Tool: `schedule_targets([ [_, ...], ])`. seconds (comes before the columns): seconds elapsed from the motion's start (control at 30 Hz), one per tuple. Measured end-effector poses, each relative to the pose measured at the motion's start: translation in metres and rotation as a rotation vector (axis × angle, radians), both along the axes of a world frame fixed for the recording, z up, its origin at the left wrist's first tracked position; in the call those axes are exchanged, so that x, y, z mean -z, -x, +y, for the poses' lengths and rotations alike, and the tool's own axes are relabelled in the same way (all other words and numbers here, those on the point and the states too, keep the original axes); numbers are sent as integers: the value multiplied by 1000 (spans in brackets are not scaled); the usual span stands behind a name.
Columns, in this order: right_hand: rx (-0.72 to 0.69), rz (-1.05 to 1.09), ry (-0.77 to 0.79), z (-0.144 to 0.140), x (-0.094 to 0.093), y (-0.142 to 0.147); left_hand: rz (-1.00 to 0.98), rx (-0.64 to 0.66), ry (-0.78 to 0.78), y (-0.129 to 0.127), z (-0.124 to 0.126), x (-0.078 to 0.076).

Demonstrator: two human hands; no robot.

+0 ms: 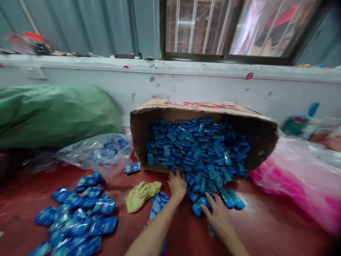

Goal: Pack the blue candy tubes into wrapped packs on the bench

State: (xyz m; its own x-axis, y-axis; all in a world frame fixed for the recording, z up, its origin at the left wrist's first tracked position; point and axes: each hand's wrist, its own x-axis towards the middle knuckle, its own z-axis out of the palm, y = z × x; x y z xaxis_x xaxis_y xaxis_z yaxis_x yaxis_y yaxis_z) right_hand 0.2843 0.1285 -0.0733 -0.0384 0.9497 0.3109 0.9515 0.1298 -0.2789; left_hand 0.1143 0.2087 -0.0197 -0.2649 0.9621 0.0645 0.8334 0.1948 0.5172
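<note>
Head view: blue packets (198, 153) fill a cardboard box (261, 137) tipped on its side, mouth facing the camera, and spill out of it onto the red worktop (266, 227). Spill runs from the box mouth down to both hands.

Left hand (176, 185) sits at the lower left edge of the box mouth, fingers pushed into the packets there. Fingers mostly buried, so can't tell how far they're spread or whether they grip anything.

Right hand (218, 215) lies flat at the front edge of the spill, fingers spread and extended, tips touching the loose packets. Nothing clamped that I can see.

Just left of the left forearm: a crumpled yellow cloth (141, 195) on the worktop, with a few bagged packets (158, 204) beside it, partly under the arm.

Further left, near the bottom corner: a separate pile of shiny blue bags (77, 217), well apart from the box. One lone bag (132, 168) lies by the box's left corner.

Behind that, a clear plastic bag (93, 151) with some blue packets inside, touching the box's left side. A big green sack (53, 113) lies behind it against the white wall (202, 85).

Right of the box: pink and clear plastic sheeting (298, 177), heaped, touching the box's right side.

Window (229, 28) above the wall ledge.
</note>
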Motion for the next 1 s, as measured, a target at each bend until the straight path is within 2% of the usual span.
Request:
schedule_targets([
  [0.1,-79,30,-70,2,14,-13,-10,9,-11,-12,-10,1],
  [0.2,-129,15,-83,-7,17,-26,-60,40,-7,-17,-26,-3],
  [0.3,-164,-44,-57,-25,5,-33,-97,82,16,-16,-47,-8],
  [0.4,-224,-87,-14,-35,-11,-32,-120,201,14,-7,-67,-9],
  [0.47,-254,-97,9,-37,-19,-28,-146,300,11,3,-78,-8],
  [0.57,-153,-120,24,-40,-31,-20,-193,406,-59,27,-92,-11],
  [0.63,-34,-172,51,-46,-41,-14,-192,414,-147,52,-97,-17],
  [0.7,57,-253,77,-52,-56,-6,-101,325,-242,85,-98,-21],
  [0.77,88,-301,83,-55,-73,11,72,173,-263,119,-95,-19],
  [0.83,12,-252,71,-49,-87,40,178,51,-193,149,-88,-8],
  [0.9,-198,-136,55,-31,-94,82,218,57,-101,168,-80,8],
  [1.0,-416,-31,75,7,-86,153,275,116,-69,177,-72,30],
])
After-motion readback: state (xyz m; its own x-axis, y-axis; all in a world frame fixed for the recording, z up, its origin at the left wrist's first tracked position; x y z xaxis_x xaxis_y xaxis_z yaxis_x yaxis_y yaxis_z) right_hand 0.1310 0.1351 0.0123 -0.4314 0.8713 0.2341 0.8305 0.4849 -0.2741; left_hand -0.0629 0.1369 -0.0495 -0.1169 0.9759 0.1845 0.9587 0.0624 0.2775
